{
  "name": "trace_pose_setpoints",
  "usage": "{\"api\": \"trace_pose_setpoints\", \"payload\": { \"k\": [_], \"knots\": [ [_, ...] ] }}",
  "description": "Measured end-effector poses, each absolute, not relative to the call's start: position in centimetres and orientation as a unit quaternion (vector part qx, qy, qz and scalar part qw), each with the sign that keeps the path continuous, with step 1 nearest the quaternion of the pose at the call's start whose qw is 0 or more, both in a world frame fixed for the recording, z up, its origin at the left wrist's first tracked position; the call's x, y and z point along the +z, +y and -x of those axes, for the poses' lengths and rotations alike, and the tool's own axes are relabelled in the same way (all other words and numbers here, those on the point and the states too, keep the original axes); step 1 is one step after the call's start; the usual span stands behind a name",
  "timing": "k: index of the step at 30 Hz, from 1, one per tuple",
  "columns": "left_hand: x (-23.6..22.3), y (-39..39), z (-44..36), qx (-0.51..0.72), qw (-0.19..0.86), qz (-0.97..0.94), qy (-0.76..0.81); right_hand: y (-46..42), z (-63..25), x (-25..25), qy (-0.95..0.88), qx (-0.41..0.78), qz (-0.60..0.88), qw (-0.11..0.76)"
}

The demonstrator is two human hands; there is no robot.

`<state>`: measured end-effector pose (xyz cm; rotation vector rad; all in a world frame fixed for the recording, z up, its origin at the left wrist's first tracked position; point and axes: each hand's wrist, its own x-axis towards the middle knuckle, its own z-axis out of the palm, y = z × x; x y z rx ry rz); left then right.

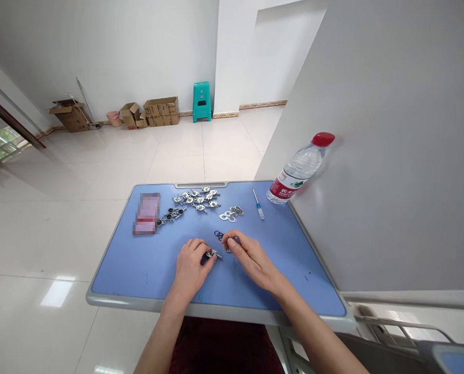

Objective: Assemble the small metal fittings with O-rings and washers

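Note:
My left hand rests on the blue tabletop, its thumb and fingers closed around a small metal fitting with a thin post and a stub sticking out. Just to the right, my right hand is curled, thumb against fingers; whatever it holds is mostly hidden. Black rubber rings lie beside its fingertips. Beyond the hands are several flat metal flange plates and a cluster of similar metal fittings. Several metal parts with black round faces lie farther left.
A screwdriver lies at the right of the blue table. A red-capped water bottle stands at its right edge by a grey partition. At the left is a blurred pinkish rectangle. Green stools and cardboard boxes line the wall.

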<state>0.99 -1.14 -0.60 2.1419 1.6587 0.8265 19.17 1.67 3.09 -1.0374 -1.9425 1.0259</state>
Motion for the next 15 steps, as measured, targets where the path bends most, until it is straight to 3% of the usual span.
{"api": "trace_pose_setpoints", "payload": {
  "k": [7, 15],
  "knots": [
    [-0.68, -1.07, -0.96, 0.286, 0.155, -0.750, 0.576, 2.06, -19.03, 2.44, -0.705, 0.401, 0.424, 0.403],
    [-0.82, -1.04, -0.92, 0.283, 0.147, -0.753, 0.576, 1.86, -18.50, 2.18, -0.751, 0.388, 0.383, 0.372]
  ]
}}
